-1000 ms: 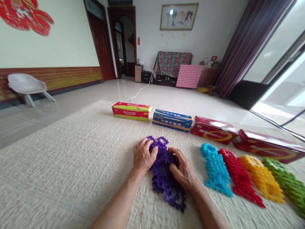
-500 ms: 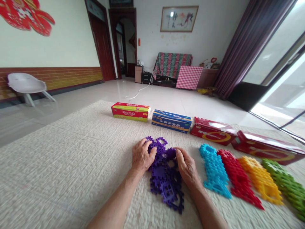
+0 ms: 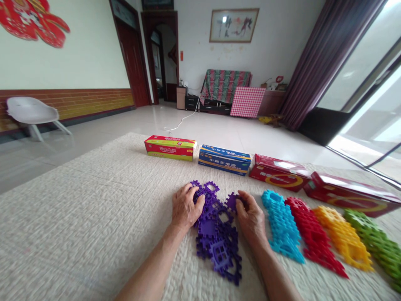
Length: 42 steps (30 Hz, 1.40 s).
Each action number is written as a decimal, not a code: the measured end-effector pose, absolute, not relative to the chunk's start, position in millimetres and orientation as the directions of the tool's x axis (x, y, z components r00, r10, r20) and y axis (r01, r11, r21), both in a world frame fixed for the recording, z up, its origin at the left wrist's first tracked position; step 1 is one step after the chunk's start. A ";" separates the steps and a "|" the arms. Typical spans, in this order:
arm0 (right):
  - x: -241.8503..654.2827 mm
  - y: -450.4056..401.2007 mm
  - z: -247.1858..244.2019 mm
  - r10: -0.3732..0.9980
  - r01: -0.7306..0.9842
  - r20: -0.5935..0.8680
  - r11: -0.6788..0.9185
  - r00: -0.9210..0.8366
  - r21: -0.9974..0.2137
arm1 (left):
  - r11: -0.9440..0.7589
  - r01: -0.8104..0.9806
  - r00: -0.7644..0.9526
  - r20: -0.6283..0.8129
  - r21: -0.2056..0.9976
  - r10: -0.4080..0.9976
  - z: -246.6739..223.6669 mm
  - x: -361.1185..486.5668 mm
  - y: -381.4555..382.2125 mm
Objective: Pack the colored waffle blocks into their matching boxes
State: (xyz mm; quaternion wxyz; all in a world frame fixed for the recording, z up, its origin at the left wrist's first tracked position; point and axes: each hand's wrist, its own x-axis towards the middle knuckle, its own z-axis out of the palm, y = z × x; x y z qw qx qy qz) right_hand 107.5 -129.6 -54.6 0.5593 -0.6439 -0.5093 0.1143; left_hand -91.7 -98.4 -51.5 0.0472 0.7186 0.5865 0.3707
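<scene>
Purple notched plastic pieces (image 3: pixel 208 228) lie in an overlapping pile on the cream mat. My left hand (image 3: pixel 188 205) rests on the pile's upper left part, its fingers apart and bent over the pieces. At the upper right of the pile, my right hand (image 3: pixel 250 212) pinches a purple piece (image 3: pixel 231 201) between thumb and fingers. Rows of similar pieces lie to the right: blue (image 3: pixel 283 225), red (image 3: pixel 315 236), yellow (image 3: pixel 343 237) and green (image 3: pixel 374 242).
Beyond the pieces stand a red and yellow-green box (image 3: pixel 171 149), a blue box (image 3: pixel 224 160) and two dark red boxes (image 3: pixel 280 172), (image 3: pixel 352 193) in a line. A white chair (image 3: pixel 33 112) is at the far left.
My right hand has moved slightly right, and the purple piece in its fingers now shows its flat face. My left hand has stayed on the pile.
</scene>
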 end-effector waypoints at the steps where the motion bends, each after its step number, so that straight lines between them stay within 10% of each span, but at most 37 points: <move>1: 107.5 -130.3 -53.6 0.772 0.526 0.429 0.147 0.468 -0.838 | -0.308 0.807 0.034 0.481 0.504 0.876 -51.2 -91.6 -98.6; 21: 109.2 -136.3 -50.6 0.744 0.711 0.596 0.240 0.302 -0.660 | -0.320 0.808 0.051 0.483 0.494 0.874 -51.6 -92.4 -97.8; 42: 118.8 -139.9 -50.3 0.916 0.778 0.398 0.220 0.043 -0.589 | -0.324 0.817 0.054 0.496 0.477 0.867 -53.1 -91.5 -97.1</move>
